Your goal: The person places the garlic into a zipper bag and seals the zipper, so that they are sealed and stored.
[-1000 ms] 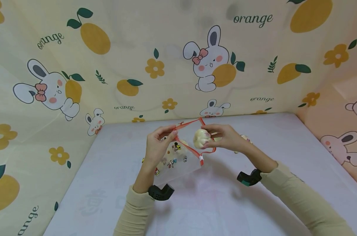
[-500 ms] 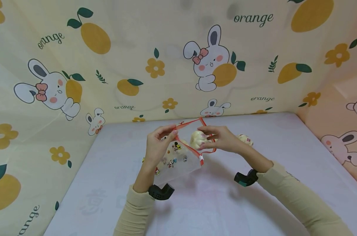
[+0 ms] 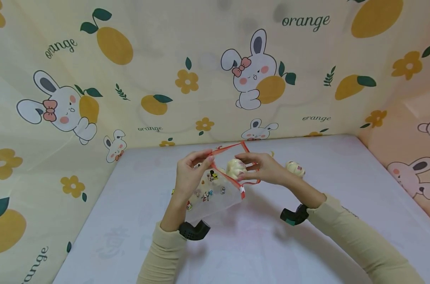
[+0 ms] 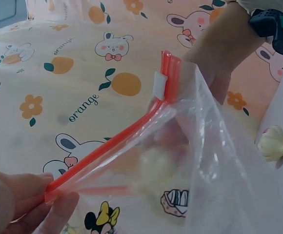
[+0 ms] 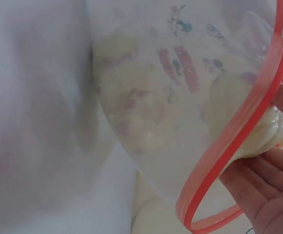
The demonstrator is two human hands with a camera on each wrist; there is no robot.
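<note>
My left hand (image 3: 192,175) pinches the rim of a clear zip bag (image 3: 218,203) printed with cartoon figures. The bag's mouth, edged by a red zip strip (image 5: 239,131), gapes toward the right. In my right hand (image 3: 268,167) is a garlic bulb (image 3: 235,169), gripped between fingers and thumb at that mouth. Seen through the plastic in the left wrist view, this bulb looks pale and blurred. Several more bulbs (image 5: 131,112) lie inside the bag in the right wrist view. A white slider (image 3: 242,189) sits at the near end of the strip.
Another garlic bulb (image 3: 295,169) lies on the white tabletop (image 3: 129,236) just beyond my right forearm. A small yellowish tip (image 3: 272,154) shows behind the right hand, the rest hidden. Cloth walls (image 3: 207,79) with rabbit and orange prints border the table.
My right hand has moved left with its garlic bulb, into the bag's mouth. The bulb on the table has come into fuller view behind the forearm. My left hand stays in place.
</note>
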